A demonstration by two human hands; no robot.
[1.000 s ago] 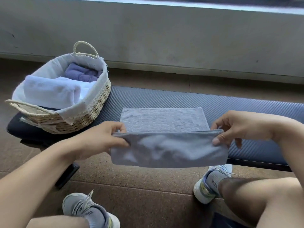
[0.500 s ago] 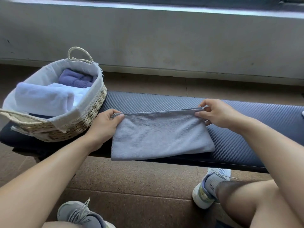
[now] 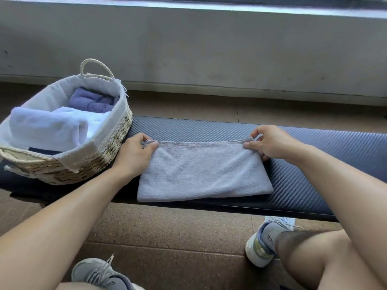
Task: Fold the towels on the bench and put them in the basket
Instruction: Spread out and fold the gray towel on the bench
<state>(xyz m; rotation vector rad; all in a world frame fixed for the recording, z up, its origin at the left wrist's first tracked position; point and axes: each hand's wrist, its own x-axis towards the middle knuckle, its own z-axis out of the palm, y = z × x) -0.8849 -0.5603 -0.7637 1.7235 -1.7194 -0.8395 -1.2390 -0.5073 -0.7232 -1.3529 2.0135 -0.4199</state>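
Observation:
A light grey towel (image 3: pixel 201 170) lies folded in half on the dark padded bench (image 3: pixel 303 164), its near fold at the bench's front edge. My left hand (image 3: pixel 134 155) pinches the towel's far left corner. My right hand (image 3: pixel 270 143) pinches the far right corner. Both hold the doubled far edge down at the bench. A woven basket (image 3: pixel 94 162) with a white liner stands on the bench's left end. Inside it lie a folded white towel (image 3: pixel 48 128) and a folded purple towel (image 3: pixel 92 101).
A grey concrete wall (image 3: pixel 209 49) runs behind the bench. The floor (image 3: pixel 167 233) below is brown tile. My two shoes (image 3: pixel 266 241) and knees are in front of the bench. The bench stretches bare to the right of the towel.
My hands carried the towel's near edge up and over to the far edge, folding it in half. It now lies flat on the bench, with both hands still at the far corners.

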